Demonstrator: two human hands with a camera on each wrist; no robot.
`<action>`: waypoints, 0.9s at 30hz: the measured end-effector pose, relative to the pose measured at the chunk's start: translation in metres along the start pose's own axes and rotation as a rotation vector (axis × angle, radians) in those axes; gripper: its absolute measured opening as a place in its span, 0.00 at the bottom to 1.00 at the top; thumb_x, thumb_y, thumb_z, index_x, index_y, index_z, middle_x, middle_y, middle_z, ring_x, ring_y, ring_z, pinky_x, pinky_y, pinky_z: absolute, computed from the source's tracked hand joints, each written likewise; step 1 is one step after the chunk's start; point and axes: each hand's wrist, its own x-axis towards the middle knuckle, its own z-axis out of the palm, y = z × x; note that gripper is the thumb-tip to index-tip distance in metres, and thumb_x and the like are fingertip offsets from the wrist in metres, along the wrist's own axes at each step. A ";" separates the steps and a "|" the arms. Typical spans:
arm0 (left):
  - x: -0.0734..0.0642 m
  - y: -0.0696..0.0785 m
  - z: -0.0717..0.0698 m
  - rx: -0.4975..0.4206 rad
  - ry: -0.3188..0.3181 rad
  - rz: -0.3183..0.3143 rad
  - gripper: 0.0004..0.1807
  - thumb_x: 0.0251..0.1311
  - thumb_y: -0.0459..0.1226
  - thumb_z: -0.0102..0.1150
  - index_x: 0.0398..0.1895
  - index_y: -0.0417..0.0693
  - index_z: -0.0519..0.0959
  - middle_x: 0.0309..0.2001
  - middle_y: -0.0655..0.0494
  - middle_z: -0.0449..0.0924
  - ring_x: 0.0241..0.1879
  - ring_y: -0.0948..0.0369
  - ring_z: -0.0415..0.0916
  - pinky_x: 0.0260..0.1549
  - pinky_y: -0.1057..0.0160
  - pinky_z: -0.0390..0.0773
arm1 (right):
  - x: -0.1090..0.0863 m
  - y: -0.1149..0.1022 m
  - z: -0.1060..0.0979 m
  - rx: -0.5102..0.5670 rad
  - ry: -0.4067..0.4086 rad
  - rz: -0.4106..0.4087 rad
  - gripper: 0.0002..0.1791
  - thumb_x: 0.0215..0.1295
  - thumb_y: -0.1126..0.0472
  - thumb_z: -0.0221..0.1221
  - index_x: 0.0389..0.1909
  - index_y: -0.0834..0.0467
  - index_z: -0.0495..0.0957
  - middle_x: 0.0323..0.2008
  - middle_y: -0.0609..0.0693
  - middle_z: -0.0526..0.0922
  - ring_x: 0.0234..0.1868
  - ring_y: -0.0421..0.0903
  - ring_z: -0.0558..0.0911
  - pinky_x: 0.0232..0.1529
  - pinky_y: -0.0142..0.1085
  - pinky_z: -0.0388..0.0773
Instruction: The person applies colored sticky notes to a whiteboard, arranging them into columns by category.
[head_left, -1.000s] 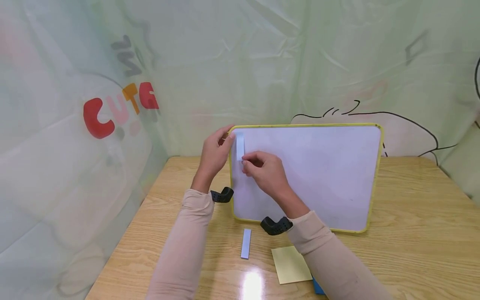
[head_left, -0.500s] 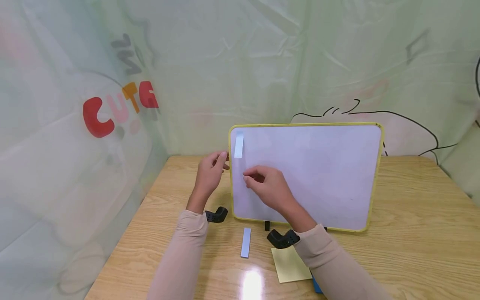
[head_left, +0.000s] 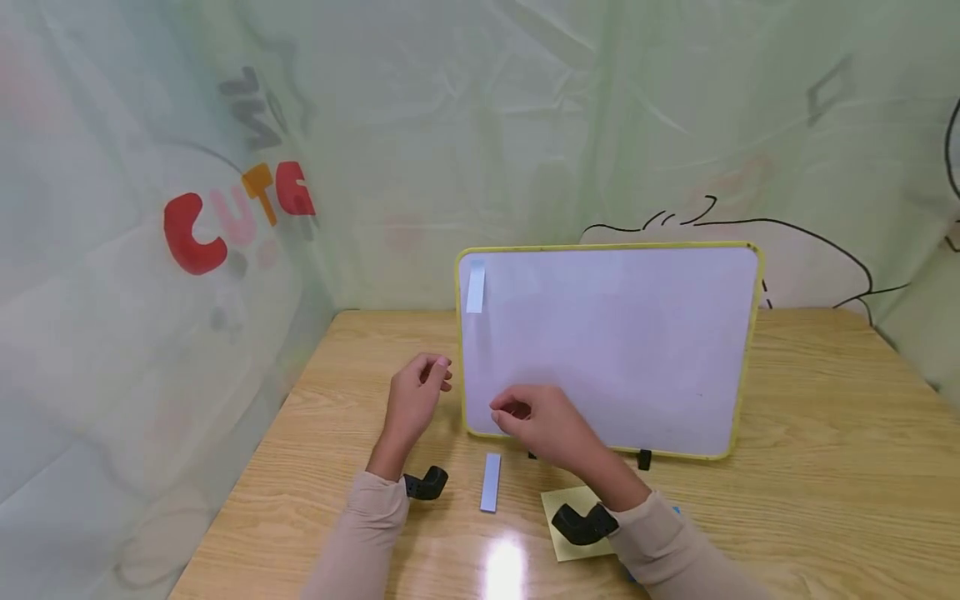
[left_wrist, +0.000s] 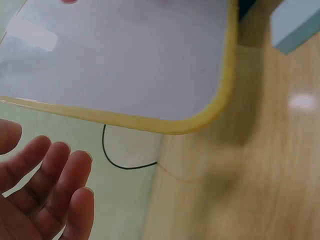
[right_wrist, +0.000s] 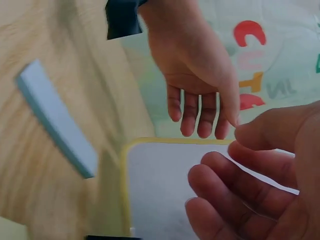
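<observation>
A whiteboard (head_left: 630,333) with a yellow frame stands upright on the table. On its upper left corner sticks a light blue paper strip (head_left: 476,288), its lower end free of my fingers. My left hand (head_left: 415,396) hovers just left of the board's frame, fingers loosely bent and holding nothing. In front of the board's lower left, my right hand (head_left: 551,425) is raised with thumb and index finger close together; the right wrist view shows nothing between them. Below it on the table lies a narrow light blue sticky note pad (head_left: 491,483), thick-edged in the right wrist view.
A square yellow sticky note pad (head_left: 553,500) lies near my right wrist, partly covered by it. Something blue (head_left: 677,509) peeks out from under my right sleeve. Black feet (head_left: 644,460) prop the board. A printed plastic sheet (head_left: 450,150) hangs behind and left of the table.
My left hand has let go of the board's upper left edge and dropped down beside it. My right hand has come away from the blue strip and moved down toward me. The strip stays on the board.
</observation>
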 end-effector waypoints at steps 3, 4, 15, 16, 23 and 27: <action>-0.004 -0.005 0.005 -0.014 -0.011 -0.005 0.15 0.74 0.44 0.53 0.42 0.41 0.83 0.35 0.48 0.82 0.34 0.57 0.83 0.37 0.56 0.81 | -0.004 0.005 0.003 -0.033 -0.031 -0.024 0.06 0.67 0.63 0.63 0.40 0.59 0.86 0.34 0.42 0.85 0.36 0.39 0.81 0.40 0.37 0.79; -0.005 -0.006 0.007 -0.013 -0.015 -0.004 0.15 0.74 0.43 0.54 0.41 0.40 0.83 0.34 0.50 0.82 0.33 0.58 0.83 0.37 0.56 0.82 | -0.005 0.007 0.003 -0.044 -0.037 -0.023 0.05 0.66 0.63 0.63 0.39 0.58 0.86 0.34 0.42 0.85 0.36 0.39 0.81 0.40 0.37 0.79; -0.024 -0.015 0.016 0.018 -0.098 -0.056 0.15 0.73 0.42 0.56 0.33 0.43 0.83 0.31 0.53 0.82 0.33 0.57 0.80 0.36 0.61 0.80 | -0.020 0.025 0.013 -0.073 -0.136 -0.018 0.04 0.63 0.64 0.65 0.37 0.59 0.85 0.32 0.42 0.84 0.35 0.40 0.82 0.37 0.34 0.79; -0.027 -0.017 0.016 0.024 -0.106 -0.058 0.15 0.73 0.43 0.56 0.31 0.43 0.83 0.30 0.52 0.82 0.32 0.58 0.79 0.35 0.61 0.79 | -0.021 0.025 0.014 -0.081 -0.147 -0.021 0.05 0.63 0.63 0.66 0.38 0.60 0.85 0.32 0.42 0.84 0.35 0.40 0.81 0.37 0.34 0.79; -0.040 -0.023 0.017 0.048 -0.169 -0.091 0.16 0.72 0.44 0.57 0.28 0.43 0.82 0.27 0.52 0.80 0.29 0.60 0.76 0.33 0.63 0.76 | -0.029 0.024 0.025 -0.134 -0.189 -0.024 0.11 0.59 0.62 0.68 0.41 0.62 0.85 0.32 0.44 0.81 0.34 0.42 0.79 0.37 0.36 0.78; -0.046 -0.026 0.017 0.003 -0.232 -0.118 0.16 0.73 0.43 0.56 0.30 0.42 0.82 0.30 0.53 0.81 0.31 0.59 0.79 0.35 0.62 0.80 | -0.032 0.024 0.031 -0.185 -0.196 -0.023 0.14 0.57 0.59 0.69 0.43 0.61 0.86 0.32 0.44 0.79 0.33 0.41 0.77 0.36 0.36 0.76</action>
